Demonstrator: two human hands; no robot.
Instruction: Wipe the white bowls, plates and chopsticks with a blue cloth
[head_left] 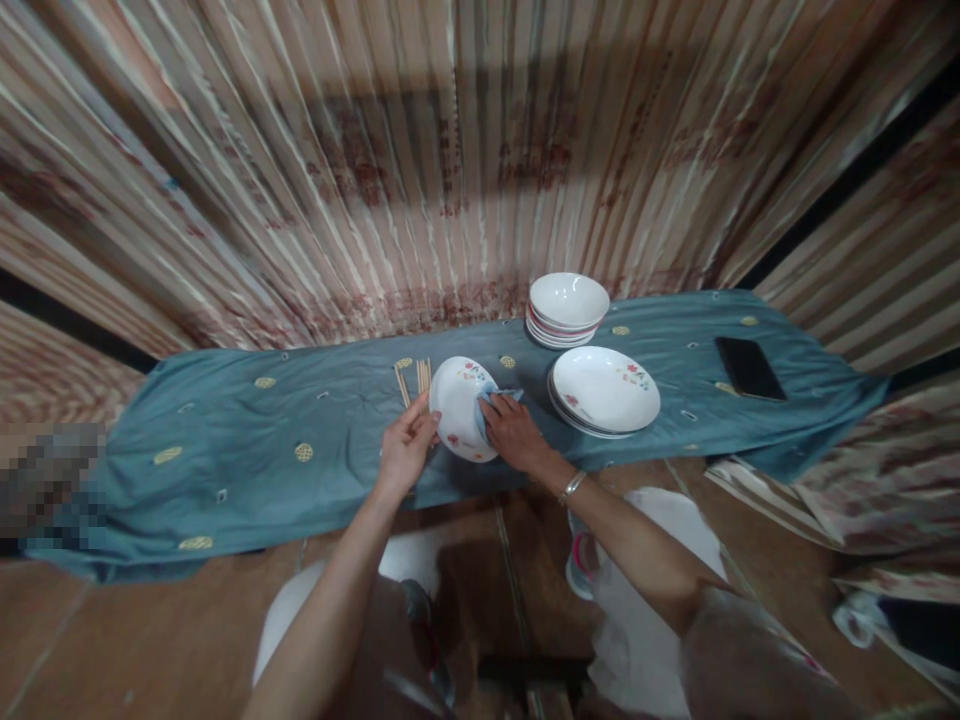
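Observation:
A white plate [454, 400] with red and blue flower prints is held up, tilted, above the front part of the table. My left hand [406, 445] pinches its left rim between thumb and fingers. On the plate's right side, my right hand [516, 430] presses a light blue cloth [487, 402] against the surface; part of the cloth is hidden under the fingers. Several wooden chopsticks [423, 374] lie just behind my left hand, partly covered by it and the plate. To the right of my right hand rests a stack of similar flowered plates [600, 388].
A stack of white bowls [568, 300] stands behind the plates, near the curtain [450, 150]. A black flat device [750, 368] lies at the right on the blue-green tablecloth [247, 430]. The table's front edge drops to a brown tiled floor [480, 540].

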